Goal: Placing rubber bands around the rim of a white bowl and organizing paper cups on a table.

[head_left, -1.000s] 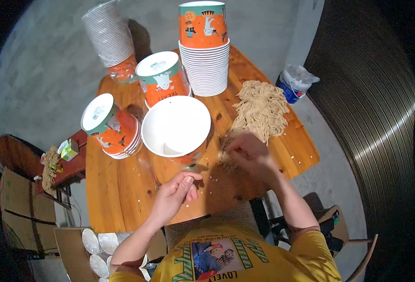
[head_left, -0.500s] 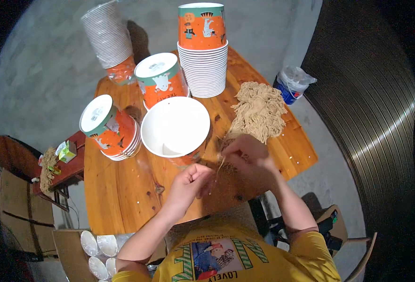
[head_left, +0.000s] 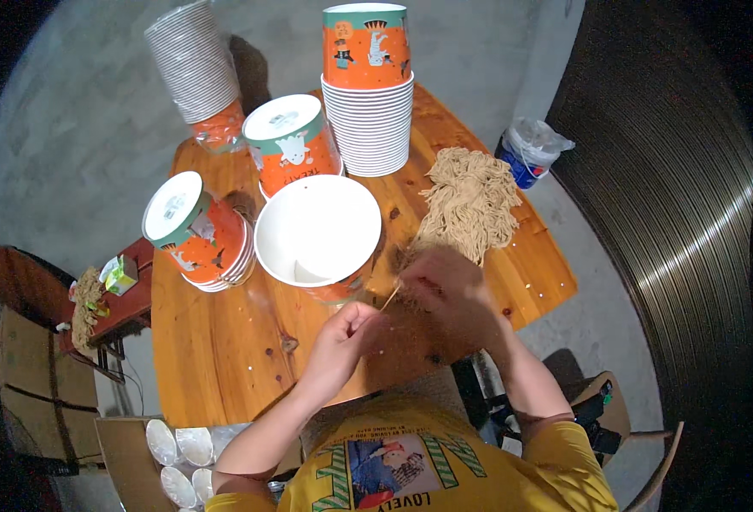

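Observation:
My left hand (head_left: 342, 334) and my right hand (head_left: 445, 290) meet over the front of the wooden table (head_left: 223, 358), both pinching thin tan strands (head_left: 391, 297) stretched between them. A pile of the same tan strands (head_left: 472, 200) lies on the table just beyond my right hand. Directly ahead of my hands stands an open white paper bucket (head_left: 318, 232) with an orange outside, nothing visible inside it.
Two lidded orange buckets (head_left: 190, 229) (head_left: 291, 147) stand left of the open one. A tall stack of buckets (head_left: 368, 94) and a leaning stack of white lids or cups (head_left: 195, 68) sit at the back. A bagged blue container (head_left: 530, 152) rests on the floor at right.
My left hand has moved up and right to join my right hand, and a strand is now held between them.

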Motion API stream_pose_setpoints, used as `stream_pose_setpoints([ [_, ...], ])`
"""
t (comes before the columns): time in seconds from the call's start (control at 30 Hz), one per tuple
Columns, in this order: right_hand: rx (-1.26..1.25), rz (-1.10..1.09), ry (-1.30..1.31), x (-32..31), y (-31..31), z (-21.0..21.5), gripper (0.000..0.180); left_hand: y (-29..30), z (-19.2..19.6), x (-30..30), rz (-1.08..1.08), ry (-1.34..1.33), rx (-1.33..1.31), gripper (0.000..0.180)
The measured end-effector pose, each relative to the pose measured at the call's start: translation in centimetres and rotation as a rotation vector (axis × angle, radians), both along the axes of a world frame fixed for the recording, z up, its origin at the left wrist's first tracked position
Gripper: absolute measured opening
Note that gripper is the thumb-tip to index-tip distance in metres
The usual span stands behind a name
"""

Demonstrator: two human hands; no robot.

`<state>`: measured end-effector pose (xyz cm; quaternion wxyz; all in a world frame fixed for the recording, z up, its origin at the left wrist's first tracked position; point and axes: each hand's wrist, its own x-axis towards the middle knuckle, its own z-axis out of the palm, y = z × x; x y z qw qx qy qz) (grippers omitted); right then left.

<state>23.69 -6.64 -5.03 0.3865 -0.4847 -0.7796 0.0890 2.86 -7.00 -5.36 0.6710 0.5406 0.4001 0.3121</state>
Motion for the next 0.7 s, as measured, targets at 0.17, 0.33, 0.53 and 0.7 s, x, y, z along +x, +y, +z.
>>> stream_pose_setpoints([
  [0.17, 0.04, -0.111, 0.072, 1.8, 0.6, -2.9, 0.008, 0.0, -2.2, -2.1, 0.046, 0.193, 0.204, 0.013],
  [0.33, 0.1, -0.129, -0.187, -0.2, -0.8, -2.8, 0.018, -0.3, -1.0, -2.6, 0.072, 0.358, 0.435, 0.013],
  [0.53, -0.191, 0.165, 0.346, -6.0, -2.2, 0.5, 0.02, 0.1, 1.9, -2.6, 0.063, 0.535, 0.852, 0.013],
  [0.7, -0.013, 0.15, 0.332, -6.6, -1.4, -0.8, 0.018, 0.4, 3.0, -2.9, 0.042, 0.619, 0.947, 0.013],
])
